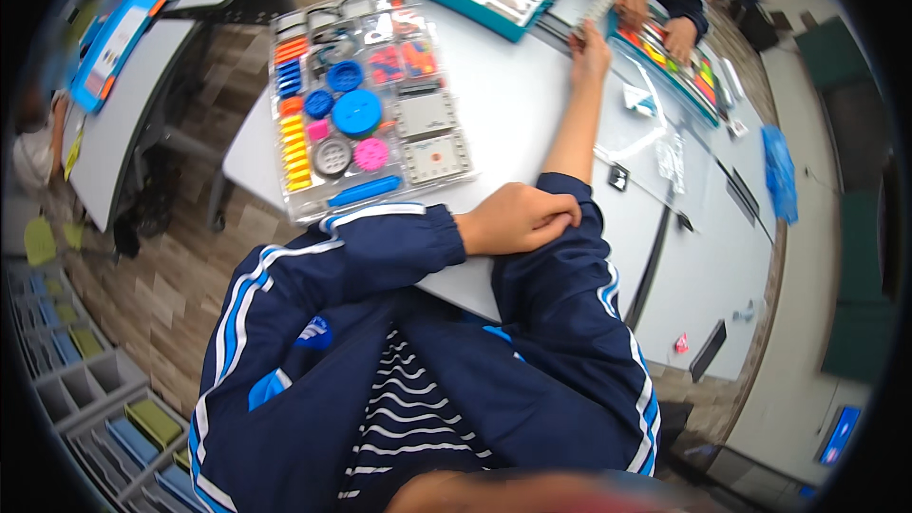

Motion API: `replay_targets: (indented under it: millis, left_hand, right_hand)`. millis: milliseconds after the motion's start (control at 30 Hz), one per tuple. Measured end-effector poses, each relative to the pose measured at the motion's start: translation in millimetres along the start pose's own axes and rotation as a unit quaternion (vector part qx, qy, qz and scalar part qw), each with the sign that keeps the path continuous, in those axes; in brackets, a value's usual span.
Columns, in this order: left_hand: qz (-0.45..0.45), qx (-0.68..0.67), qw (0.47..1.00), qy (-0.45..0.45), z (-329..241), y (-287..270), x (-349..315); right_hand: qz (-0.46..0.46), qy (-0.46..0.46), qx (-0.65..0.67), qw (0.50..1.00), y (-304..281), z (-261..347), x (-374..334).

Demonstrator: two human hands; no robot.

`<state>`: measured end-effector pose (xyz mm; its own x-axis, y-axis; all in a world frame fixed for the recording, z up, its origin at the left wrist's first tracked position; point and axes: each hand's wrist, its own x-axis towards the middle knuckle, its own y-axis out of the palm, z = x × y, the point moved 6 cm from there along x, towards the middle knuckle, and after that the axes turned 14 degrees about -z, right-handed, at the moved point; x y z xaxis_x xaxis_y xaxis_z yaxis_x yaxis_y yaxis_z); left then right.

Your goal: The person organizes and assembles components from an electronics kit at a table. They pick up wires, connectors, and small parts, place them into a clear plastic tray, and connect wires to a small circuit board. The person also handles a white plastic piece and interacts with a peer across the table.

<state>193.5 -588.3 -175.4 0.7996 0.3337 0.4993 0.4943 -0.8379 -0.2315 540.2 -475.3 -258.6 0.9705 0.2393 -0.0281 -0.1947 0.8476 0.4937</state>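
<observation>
My right arm stretches forward over the white table, and my right hand (590, 59) is closed at the lower end of a light grey toy building piece (598, 8). Another person's hand (628, 0) is right beside that piece. My left hand (518, 218) lies across my right forearm, its fingers curled on the bunched navy sleeve (560, 186). Left of my hands is a clear plastic tray (293, 201) of sorted building parts. In it are a large blue wheel (357, 113), a pink gear (370, 154), yellow pieces (295, 152) and grey blocks (425, 115).
A teal box (518, 30) with a printed parts sheet stands at the far edge. The other person's second hand (679, 40) is over a tray of coloured pieces (705, 84). Plastic wrappers (671, 161) and a blue bag (779, 174) lie to the right.
</observation>
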Motion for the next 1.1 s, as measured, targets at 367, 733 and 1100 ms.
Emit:
replay_targets:
  millis: [367,733,1100]
  left_hand:
    - [-0.012,0.006,1.000,0.008,0,2,2]
    - [-0.008,0.008,1.000,0.015,-1,2,2]
    - [-0.006,0.014,1.000,0.000,0,4,-1]
  right_hand:
    - [-0.014,-0.013,-0.027,0.999,9,14,-25]
    - [-0.008,-0.016,-0.033,0.999,10,14,-24]
    - [-0.004,-0.041,-0.065,0.997,10,16,-29]
